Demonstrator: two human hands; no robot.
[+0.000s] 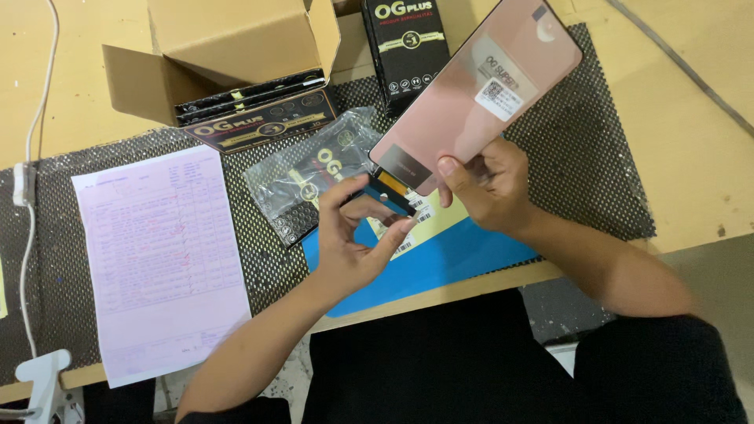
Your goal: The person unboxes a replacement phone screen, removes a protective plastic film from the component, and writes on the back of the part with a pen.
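The flat, pinkish, glossy rectangular phone screen panel (pixel 479 86) is held up off the table, tilted, its lower edge pinched in the right hand (pixel 488 188), whose thumb lies across the near face while the fingers curl behind; the rest of the panel rises up and away from that hand toward the top right. The panel carries a small white sticker near its middle and a dark patch at its lower corner, from which a dark flex strip (pixel 389 192) hangs. The left hand (pixel 357 239), half closed, pinches the end of that strip between thumb and forefinger, just below and left of the panel. Beneath both hands lie a blue sheet (pixel 463 259) and a crinkled clear plastic bag (pixel 306 177) on a black mesh mat (pixel 597 157).
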